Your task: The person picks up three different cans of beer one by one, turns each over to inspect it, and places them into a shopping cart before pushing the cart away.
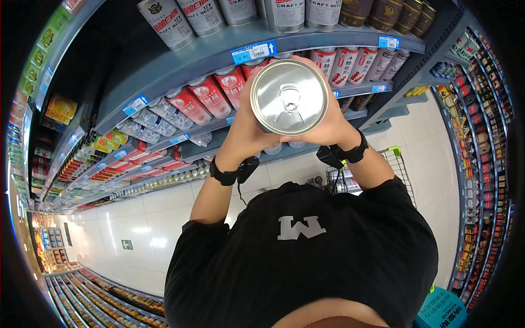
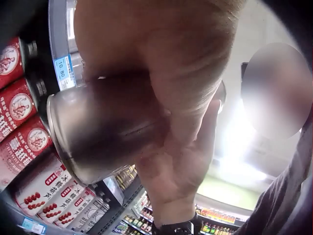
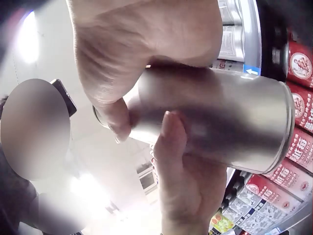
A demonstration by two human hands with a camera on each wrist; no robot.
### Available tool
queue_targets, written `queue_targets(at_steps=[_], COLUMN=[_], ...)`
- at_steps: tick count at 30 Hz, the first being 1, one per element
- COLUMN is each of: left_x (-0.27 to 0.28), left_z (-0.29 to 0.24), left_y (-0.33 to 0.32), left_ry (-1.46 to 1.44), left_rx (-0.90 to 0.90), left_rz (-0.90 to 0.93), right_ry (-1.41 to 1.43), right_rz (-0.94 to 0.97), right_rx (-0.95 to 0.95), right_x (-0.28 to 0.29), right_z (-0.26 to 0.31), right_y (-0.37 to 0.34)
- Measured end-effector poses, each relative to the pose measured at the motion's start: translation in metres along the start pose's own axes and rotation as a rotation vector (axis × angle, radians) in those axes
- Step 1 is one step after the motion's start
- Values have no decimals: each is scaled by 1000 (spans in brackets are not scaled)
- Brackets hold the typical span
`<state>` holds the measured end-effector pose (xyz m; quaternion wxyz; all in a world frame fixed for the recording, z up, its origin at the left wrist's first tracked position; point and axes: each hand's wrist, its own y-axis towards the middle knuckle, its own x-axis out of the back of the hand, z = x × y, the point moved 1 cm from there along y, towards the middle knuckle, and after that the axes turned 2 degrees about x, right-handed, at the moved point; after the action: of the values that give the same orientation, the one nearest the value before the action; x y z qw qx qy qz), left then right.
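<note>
A large silver can [image 1: 289, 97] is held upright between both hands in front of the shelves, its lid and pull tab facing the head camera. The left hand [image 1: 247, 123] grips its left side and the right hand [image 1: 334, 121] its right side. In the left wrist view the left hand [image 2: 161, 63] curls over the can [image 2: 105, 129], with the right hand [image 2: 173, 171] on the other side. The right wrist view has the right hand [image 3: 146, 44] around the can [image 3: 215, 117], while the thumb of the left hand [image 3: 188, 186] lies against its wall.
White craft beer cans [image 1: 205, 16] stand on the upper shelf [image 1: 208, 57]; red cans [image 1: 210, 97] fill the one below. Behind the right forearm is a wire shopping cart [image 1: 402, 172] with items inside. More stocked shelves [image 1: 481, 164] line the right side, and tiled floor [image 1: 147, 224] lies at left.
</note>
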<state>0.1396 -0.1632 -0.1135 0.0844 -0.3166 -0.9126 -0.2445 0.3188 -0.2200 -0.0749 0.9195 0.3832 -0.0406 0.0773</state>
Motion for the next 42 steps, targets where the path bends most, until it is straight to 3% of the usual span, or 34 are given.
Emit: queue_targets(at_steps=[3, 6, 9, 12, 16, 22, 24, 25, 26, 28, 29, 30, 32, 33, 36, 38, 40, 42], left_x=[1, 2, 4, 2, -11, -66, -90, -104, -120, -155, -174, -195, -234, -257, -324, -374, -409, -447], left_z=[-1, 6, 13, 21, 22, 15, 4, -6, -13, -27, -35, -43, -59, -62, -60, -43, -40, -30], left_y=[4, 4, 6, 8, 15, 20, 16, 13, 10, 6, -1, -5, -15, -20, -33, -40, -53, -60], left_ry=[96, 60, 184, 305, 185, 6, 34, -104, -110, -117, -224, -229, -196, -166, -194, -199, -131, -160], left_rx=[-246, -147, -286, -261, -273, -441, -451, -281, -294, -405, -287, -314, -171, -207, -132, -128, -128, -139], left_rz=[-19, -4, 38, 103, 211, 424, 482, 538, 582, 528, 591, 613, 722, 731, 859, 898, 871, 973], right_ry=[-4, -40, -38, -52, -173, -344, -398, -480, -501, -383, -331, -261, -165, -183, -196, -368, -330, -302], right_rz=[13, 8, -19, -77, -148, -357, -451, -467, -508, -672, -764, -847, -995, -1044, -1115, -1162, -1237, -1346], right_rx=[28, 50, 48, 15, -52, -136, -115, -104, -103, -172, -193, -233, -304, -306, -439, -538, -752, -796], right_x=[0, -2, -6, -8, -7, -7, -4, -1, 0, 8, 11, 13, 22, 30, 55, 72, 80, 81], right_z=[-2, 2, 3, 11, 17, 56, 76, 90, 100, 113, 115, 125, 140, 146, 162, 158, 167, 153], right_y=[-1, -1, -7, -14, -34, -87, -110, -120, -134, -161, -181, -196, -237, -258, -321, -370, -405, -444])
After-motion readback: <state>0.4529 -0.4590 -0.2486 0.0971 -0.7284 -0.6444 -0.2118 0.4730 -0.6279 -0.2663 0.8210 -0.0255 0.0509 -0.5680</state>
